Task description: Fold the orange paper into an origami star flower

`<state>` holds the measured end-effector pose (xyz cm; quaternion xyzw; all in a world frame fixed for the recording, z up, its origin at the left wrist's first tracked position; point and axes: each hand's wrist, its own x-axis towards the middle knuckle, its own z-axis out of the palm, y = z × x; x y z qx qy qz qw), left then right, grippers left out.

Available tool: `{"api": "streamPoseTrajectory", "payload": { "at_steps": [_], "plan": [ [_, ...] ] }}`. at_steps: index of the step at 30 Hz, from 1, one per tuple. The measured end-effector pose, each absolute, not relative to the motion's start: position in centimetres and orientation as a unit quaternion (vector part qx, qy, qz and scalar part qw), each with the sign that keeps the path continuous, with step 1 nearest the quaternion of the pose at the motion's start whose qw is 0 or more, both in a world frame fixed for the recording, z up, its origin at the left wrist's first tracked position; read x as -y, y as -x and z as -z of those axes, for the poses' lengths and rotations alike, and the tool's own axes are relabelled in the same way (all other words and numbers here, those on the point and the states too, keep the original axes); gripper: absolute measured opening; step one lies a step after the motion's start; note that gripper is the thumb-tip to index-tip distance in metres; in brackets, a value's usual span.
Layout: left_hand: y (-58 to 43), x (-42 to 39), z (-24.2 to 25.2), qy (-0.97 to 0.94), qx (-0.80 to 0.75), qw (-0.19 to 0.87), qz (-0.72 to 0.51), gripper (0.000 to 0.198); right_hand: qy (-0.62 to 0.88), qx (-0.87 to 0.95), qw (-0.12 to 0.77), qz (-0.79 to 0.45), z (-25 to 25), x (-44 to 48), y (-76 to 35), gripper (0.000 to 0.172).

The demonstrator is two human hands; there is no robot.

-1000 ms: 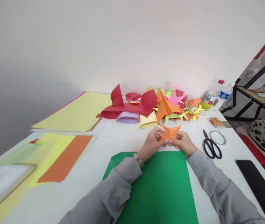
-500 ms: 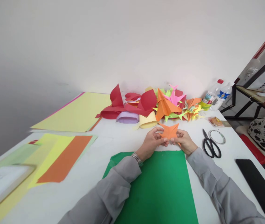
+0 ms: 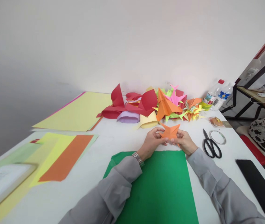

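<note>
Orange folded paper, with several pointed corners, is held up just beyond the far edge of a green sheet on the white counter. The left hand has its grip closed on the paper's left side, and the right hand pinches its right side, the thumbs close together at the lower edge. No lettering can be made out on the paper. Behind it, a heap of folded paper shapes lies against the wall. To the right stand two bottles: a red-capped bottle wears a colourful label, and the bottle next to it wears a blue one with a small yellow mark; the print on both is too small to read. Bold capitals on a black-and-white box beyond the counter sit at a slant, and I cannot tell the word for certain. At the left, a white case bears a grey mark, blurred past reading. Black-handled scissors lie beside a clear ring, right of the right hand.
</note>
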<state>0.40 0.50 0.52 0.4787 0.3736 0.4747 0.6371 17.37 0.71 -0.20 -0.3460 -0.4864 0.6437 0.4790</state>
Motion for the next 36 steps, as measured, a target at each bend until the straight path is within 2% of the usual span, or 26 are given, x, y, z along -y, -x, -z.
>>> {"api": "streamPoseTrajectory", "payload": {
  "at_steps": [14, 36],
  "plan": [
    [-0.55, -0.6, -0.59, -0.507, -0.372, 0.628, -0.459, 0.045, 0.362, 0.508, 0.481, -0.616, -0.24, -0.37, -17.04, 0.024],
    [-0.73, -0.56, -0.77, -0.447, -0.429, 0.618, -0.484, 0.052, 0.356, 0.465, 0.495, -0.642, -0.12, -0.62, -16.98, 0.028]
  ]
}}
